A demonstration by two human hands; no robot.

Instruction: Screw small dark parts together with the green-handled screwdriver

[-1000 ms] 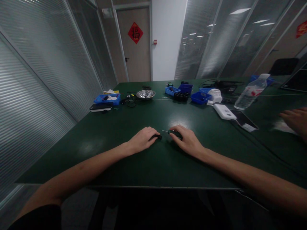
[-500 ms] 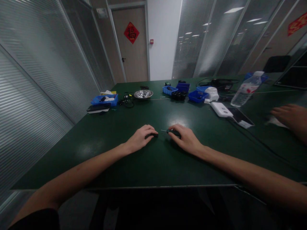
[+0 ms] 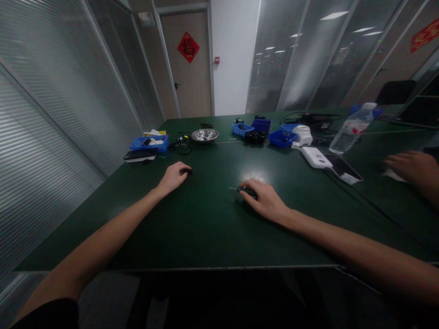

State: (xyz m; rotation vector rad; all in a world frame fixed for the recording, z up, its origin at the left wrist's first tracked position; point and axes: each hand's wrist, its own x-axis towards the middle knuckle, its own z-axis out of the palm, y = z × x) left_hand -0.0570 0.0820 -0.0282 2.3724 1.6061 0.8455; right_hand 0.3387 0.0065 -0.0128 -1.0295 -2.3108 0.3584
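Observation:
My left hand is closed around a small black object, over the left-middle part of the green table. The fingers cover most of that object, so its kind does not show. To the right, my right hand grips a screwdriver by its dark handle. Its thin metal shaft points left, towards the middle of the table. A wide gap separates the two hands.
Behind my left hand are a blue tray, a black cable and a metal bowl. Blue bins, a white device and a water bottle stand to the right. Another person's hand rests at the far right.
My left hand has moved left and farther from me, carrying the small black object away from the screwdriver tip. My right hand has stayed nearly in place.

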